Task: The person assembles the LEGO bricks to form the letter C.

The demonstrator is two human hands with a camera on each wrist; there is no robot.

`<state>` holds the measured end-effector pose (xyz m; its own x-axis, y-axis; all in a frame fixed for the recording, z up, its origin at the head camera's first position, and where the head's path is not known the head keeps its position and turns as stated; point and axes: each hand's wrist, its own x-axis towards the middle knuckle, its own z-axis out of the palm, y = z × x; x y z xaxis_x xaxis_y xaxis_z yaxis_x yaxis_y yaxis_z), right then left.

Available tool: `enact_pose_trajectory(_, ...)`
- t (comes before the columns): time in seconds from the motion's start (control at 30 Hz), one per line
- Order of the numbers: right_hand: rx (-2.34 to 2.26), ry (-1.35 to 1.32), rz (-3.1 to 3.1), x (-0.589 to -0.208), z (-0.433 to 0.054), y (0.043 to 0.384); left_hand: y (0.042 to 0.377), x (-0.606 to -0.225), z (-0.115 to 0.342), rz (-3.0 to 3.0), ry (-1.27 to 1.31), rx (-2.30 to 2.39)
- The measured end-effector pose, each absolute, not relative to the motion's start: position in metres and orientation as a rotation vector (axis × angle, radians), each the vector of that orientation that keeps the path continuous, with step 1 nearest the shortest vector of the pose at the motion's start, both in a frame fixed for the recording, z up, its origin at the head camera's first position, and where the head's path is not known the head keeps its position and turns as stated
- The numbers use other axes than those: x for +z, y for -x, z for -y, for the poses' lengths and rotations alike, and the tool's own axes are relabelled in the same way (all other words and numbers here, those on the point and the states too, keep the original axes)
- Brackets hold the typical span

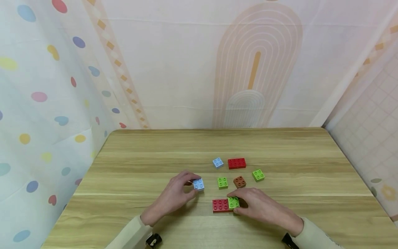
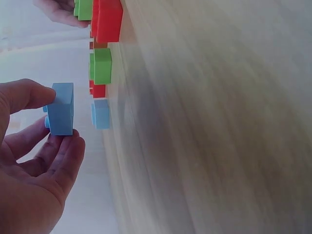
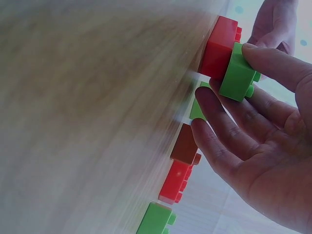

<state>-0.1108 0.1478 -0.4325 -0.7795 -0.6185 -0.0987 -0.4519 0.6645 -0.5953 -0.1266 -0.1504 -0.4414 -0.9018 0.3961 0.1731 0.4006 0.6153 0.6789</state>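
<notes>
My left hand (image 1: 178, 190) pinches a light blue 2x2 toy brick (image 1: 198, 184) between thumb and fingers. The left wrist view shows this blue brick (image 2: 62, 109) raised off the table, studs facing up. To the right, my right hand (image 1: 259, 205) pinches a lime green 2x2 brick (image 1: 234, 203) at the right end of a long red brick (image 1: 220, 205) lying on the table. In the right wrist view the green brick (image 3: 237, 73) sits against the top of the red brick (image 3: 219, 48); whether it is fully pressed down I cannot tell.
Beyond the hands lie a second light blue brick (image 1: 218, 162), another long red brick (image 1: 237, 163), a green brick (image 1: 222, 183), a brown brick (image 1: 239, 182) and a further green brick (image 1: 258, 175). The wooden table (image 1: 140, 145) ends at patterned curtains (image 1: 174, 69) behind and beside it.
</notes>
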Motion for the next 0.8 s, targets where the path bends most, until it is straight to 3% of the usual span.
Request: enact_pose_trajectory(0.8, -0.811, 0.882, -2.587, -0.4328, -0.1488, 0.1108, 0.1179, -0.4399, 0.1427, 2.843, 0.852, -1.232)
